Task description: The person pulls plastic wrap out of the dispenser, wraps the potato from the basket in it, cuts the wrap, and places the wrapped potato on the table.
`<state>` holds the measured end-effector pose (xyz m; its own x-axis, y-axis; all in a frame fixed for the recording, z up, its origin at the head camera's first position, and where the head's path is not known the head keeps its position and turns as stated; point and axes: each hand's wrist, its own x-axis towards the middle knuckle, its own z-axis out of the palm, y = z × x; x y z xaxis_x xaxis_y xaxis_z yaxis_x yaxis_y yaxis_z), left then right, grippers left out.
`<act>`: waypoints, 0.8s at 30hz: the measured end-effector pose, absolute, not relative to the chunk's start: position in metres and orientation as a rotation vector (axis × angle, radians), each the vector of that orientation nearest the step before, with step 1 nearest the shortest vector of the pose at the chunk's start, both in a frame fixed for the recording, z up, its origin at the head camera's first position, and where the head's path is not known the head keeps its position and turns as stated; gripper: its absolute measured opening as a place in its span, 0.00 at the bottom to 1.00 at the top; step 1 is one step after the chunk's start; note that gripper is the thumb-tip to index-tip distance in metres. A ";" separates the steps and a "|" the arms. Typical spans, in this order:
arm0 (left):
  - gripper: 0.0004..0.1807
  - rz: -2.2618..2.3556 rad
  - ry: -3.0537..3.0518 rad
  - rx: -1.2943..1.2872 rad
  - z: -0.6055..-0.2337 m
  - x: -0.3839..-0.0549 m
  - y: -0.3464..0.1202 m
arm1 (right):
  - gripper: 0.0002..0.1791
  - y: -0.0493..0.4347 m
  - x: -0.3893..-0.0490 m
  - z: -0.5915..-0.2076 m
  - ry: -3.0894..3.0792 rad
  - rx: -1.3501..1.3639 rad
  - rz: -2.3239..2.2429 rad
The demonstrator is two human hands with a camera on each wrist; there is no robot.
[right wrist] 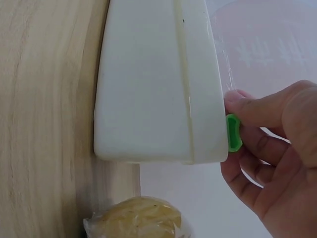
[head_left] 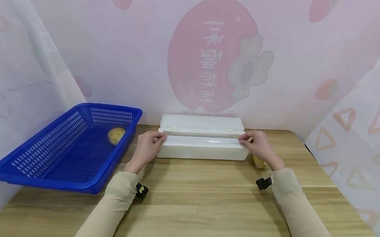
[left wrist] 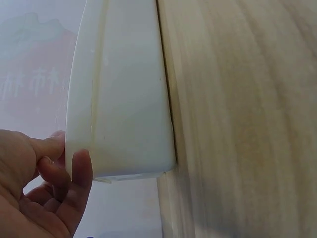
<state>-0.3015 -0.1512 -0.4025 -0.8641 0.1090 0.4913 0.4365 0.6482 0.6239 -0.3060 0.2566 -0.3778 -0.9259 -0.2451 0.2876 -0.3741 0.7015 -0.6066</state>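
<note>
A long white plastic wrap dispenser (head_left: 201,152) lies crosswise on the wooden table, its lid (head_left: 203,123) tipped back. Clear plastic wrap (head_left: 207,139) shines along the top. At the left end, my left hand (head_left: 148,148) pinches the wrap's edge between thumb and fingers. My right hand (head_left: 258,145) pinches it at the opposite end. A green slider (right wrist: 234,134) sits on the dispenser's edge, close by the right fingers. Beside that end is a potato in clear wrap (right wrist: 138,218), partly hidden behind the right hand in the head view.
On the left stands a blue plastic basket (head_left: 118,155) with a bare potato (head_left: 116,136) inside. A printed pink-and-white curtain (head_left: 142,46) hangs just behind the dispenser. Bare wooden table (head_left: 197,203) stretches in front of it, between the forearms.
</note>
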 end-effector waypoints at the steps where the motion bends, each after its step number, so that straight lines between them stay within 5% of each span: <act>1: 0.07 -1.069 -2.467 -0.428 -0.402 -0.302 -0.151 | 0.03 0.257 -0.306 -0.378 -2.732 0.504 1.033; 24: 0.10 -0.889 -2.631 -0.380 -0.373 -0.318 -0.147 | 0.03 0.263 -0.319 -0.351 -2.773 0.677 0.928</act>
<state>-0.3180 -0.1470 -0.3729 -0.9075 0.1416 0.3955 0.3524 0.7690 0.5334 -0.3192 0.2631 -0.3505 -0.8891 -0.3713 0.2676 -0.4576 0.7085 -0.5373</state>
